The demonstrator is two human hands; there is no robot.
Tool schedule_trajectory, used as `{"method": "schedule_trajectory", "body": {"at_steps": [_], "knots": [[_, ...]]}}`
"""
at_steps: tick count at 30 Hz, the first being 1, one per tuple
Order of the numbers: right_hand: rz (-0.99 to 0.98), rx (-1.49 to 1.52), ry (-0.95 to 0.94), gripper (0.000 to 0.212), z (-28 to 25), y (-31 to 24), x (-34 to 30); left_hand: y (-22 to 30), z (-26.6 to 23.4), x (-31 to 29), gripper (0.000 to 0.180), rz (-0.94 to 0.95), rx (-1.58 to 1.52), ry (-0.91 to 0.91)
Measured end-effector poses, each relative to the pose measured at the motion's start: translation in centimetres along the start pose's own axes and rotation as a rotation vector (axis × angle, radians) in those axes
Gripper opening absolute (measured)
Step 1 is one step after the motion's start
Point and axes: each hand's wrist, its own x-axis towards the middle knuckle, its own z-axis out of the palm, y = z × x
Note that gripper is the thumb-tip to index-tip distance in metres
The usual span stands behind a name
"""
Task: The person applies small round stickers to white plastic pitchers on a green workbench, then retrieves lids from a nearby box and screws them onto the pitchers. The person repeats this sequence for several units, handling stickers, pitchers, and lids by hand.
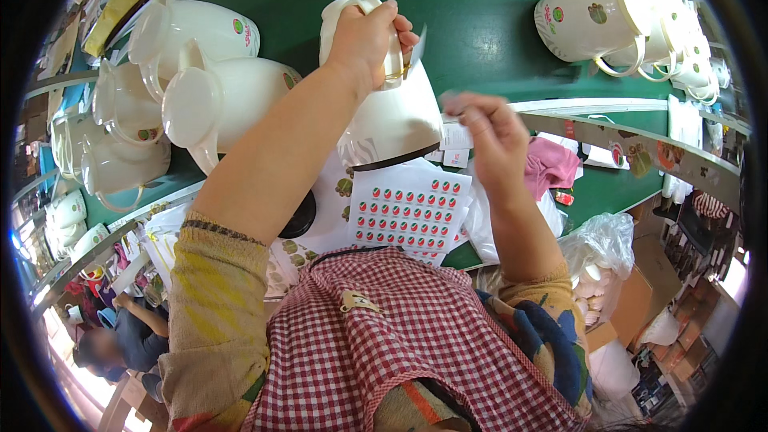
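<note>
My left hand [370, 42] is wrapped round the handle of a white jug [394, 118], which lies tilted on its side with its dark-rimmed base toward me. A thin golden string loops about the handle, and a small pale tag [418, 52] sticks out beside my left fingers. To the right of the jug's base, my right hand [494, 138] is raised with thumb and fingertips pinched together. Motion blurs those fingertips, so what they may hold is unclear. Below the jug lies a white sheet [376, 184] covered in rows of small red and green stickers.
Several white jugs [232, 96] with printed marks crowd the left of the green table [472, 16]. More jugs [580, 24] stand at the far right. A pink cloth [552, 164] and a clear plastic bag [600, 244] lie right of me. Another person [132, 336] is at lower left.
</note>
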Motion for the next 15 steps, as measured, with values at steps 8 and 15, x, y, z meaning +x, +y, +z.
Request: {"method": "schedule_trajectory", "body": {"at_steps": [8,15], "knots": [[-0.778,-0.902,-0.176,0.017,0.8,0.0,1.4,-1.0,0.3,0.5,0.016,0.089,0.018,-0.002],[-0.889,-1.033,-0.236,0.015,1.6,-0.2,2.3,-1.1,1.3,0.4,0.013,0.099,0.029,0.025]]}}
